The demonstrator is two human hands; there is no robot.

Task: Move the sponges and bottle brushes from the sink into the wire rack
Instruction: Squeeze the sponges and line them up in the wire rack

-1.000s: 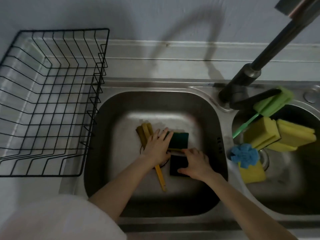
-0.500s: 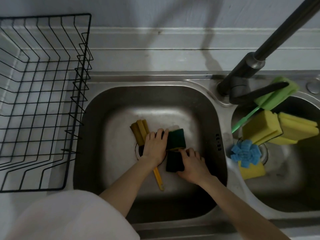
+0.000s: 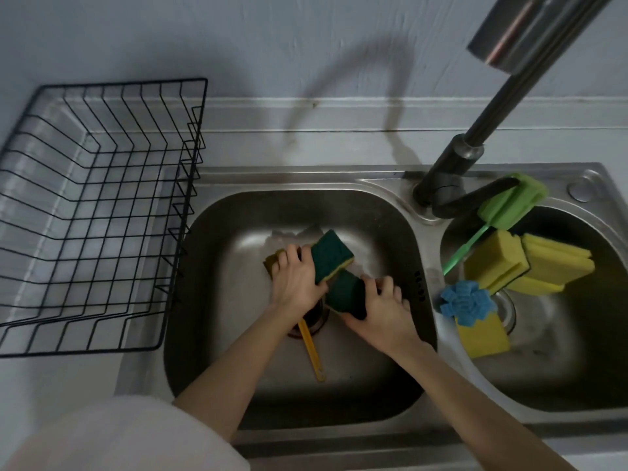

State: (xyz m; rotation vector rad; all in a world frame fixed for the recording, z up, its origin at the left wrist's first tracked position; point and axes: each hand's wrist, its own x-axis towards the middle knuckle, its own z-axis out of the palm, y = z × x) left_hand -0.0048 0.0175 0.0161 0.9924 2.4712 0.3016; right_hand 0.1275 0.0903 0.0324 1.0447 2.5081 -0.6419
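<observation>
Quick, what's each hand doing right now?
Left hand: closed on a green-and-yellow sponge.
Right hand: closed on a second green sponge.

Both hands, left (image 3: 296, 281) and right (image 3: 381, 309), curled closed, forearms converging.

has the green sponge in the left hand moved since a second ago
Yes. The green sponge in the left hand has tipped up off the basin floor, away from the drain, where it lay flat before.
</observation>
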